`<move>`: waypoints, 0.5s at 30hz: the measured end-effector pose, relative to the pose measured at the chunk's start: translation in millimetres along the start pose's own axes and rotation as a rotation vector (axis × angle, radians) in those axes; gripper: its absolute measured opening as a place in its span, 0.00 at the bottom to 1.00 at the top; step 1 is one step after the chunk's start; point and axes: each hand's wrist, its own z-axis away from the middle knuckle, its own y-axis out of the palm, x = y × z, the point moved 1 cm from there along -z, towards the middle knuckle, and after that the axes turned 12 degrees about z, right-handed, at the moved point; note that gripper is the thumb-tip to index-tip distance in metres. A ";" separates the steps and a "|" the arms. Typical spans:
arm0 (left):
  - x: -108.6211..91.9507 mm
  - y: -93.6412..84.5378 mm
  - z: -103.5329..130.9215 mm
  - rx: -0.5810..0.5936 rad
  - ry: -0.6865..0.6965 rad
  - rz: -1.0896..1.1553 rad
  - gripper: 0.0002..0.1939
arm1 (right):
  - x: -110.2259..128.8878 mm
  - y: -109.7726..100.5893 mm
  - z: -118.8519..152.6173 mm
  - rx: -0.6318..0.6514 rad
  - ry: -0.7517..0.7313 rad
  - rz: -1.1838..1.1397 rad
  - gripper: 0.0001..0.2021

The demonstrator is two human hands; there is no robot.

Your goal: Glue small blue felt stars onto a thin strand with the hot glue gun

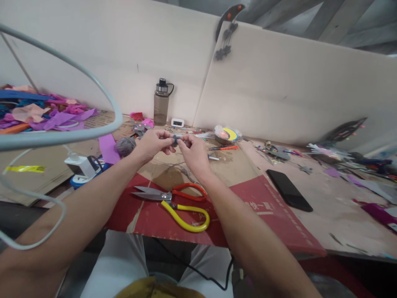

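My left hand [157, 145] and my right hand [192, 152] meet above the middle of the table, fingertips pinched on a small dark grey-blue piece [175, 140]. It is too small and too covered by fingers to name its kind. Left of my left hand sits a ball of grey yarn [125, 146]. Below both hands, thin grey strands [182, 169] lie on the cardboard. Nearer to me, scissors [169, 196] with one red and one yellow handle rest partly spread on the red part of the cardboard [124, 219].
A water bottle [161, 103] and a small digital clock [177, 123] stand by the white partition. A bowl [226, 136] is behind my right hand. A black phone [289, 189] lies at right. Colourful scraps [56, 111], a charger [81, 166] and a looping white cable [93, 78] occupy the left.
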 end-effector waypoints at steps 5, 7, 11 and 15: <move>0.8 -5.7 -5.2 -0.211 0.128 -0.010 0.03 | -2.3 8.2 3.4 0.031 -0.011 -0.047 0.08; -0.7 -8.0 -7.1 -0.287 0.141 0.072 0.02 | 0.7 9.5 6.3 0.043 -0.063 -0.052 0.04; -5.5 -14.5 -10.2 -0.394 0.099 0.269 0.01 | 12.6 11.2 16.3 0.168 -0.210 -0.017 0.08; -7.0 -25.7 -13.7 -0.449 0.084 0.381 0.03 | 24.6 17.1 32.0 0.283 -0.277 -0.011 0.09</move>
